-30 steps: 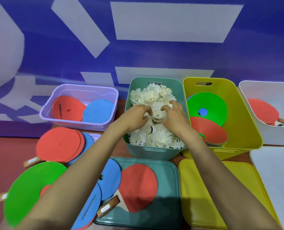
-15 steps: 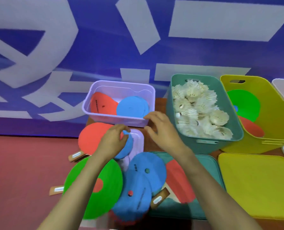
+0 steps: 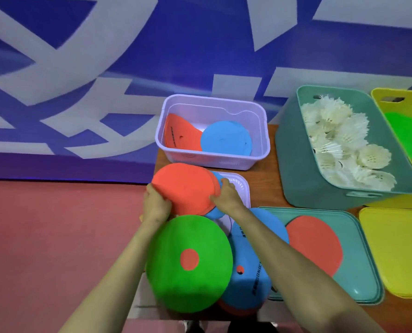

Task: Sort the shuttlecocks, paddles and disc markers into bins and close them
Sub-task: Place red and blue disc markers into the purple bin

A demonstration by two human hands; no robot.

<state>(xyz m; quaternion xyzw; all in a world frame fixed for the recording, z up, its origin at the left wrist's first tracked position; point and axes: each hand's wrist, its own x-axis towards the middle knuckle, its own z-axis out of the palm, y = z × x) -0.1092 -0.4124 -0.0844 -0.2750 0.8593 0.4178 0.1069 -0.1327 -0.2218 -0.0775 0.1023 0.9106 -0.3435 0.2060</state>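
Note:
My left hand (image 3: 155, 203) grips the left edge of a stack of red paddles (image 3: 184, 187), and my right hand (image 3: 226, 195) holds its right edge. The stack sits just in front of the lilac bin (image 3: 212, 157), which contains a red paddle (image 3: 179, 135) and a blue paddle (image 3: 225, 138). A lilac lid (image 3: 240, 186) lies under the stack. Nearer me lie a green paddle (image 3: 188, 263) and blue paddles (image 3: 253, 267). The teal bin (image 3: 303, 169) holds several white shuttlecocks (image 3: 344, 143).
A teal lid (image 3: 359, 239) with a red paddle (image 3: 314, 243) on it lies at the front right. A yellow lid (image 3: 399, 251) lies beside it, and a yellow bin (image 3: 397, 97) with a green disc (image 3: 404, 133) stands behind. The table's left edge drops to a red floor (image 3: 56, 236).
My hands left the shuttlecocks in the teal bin, moved left, and now hold the red paddle stack on both sides. The view has swung left.

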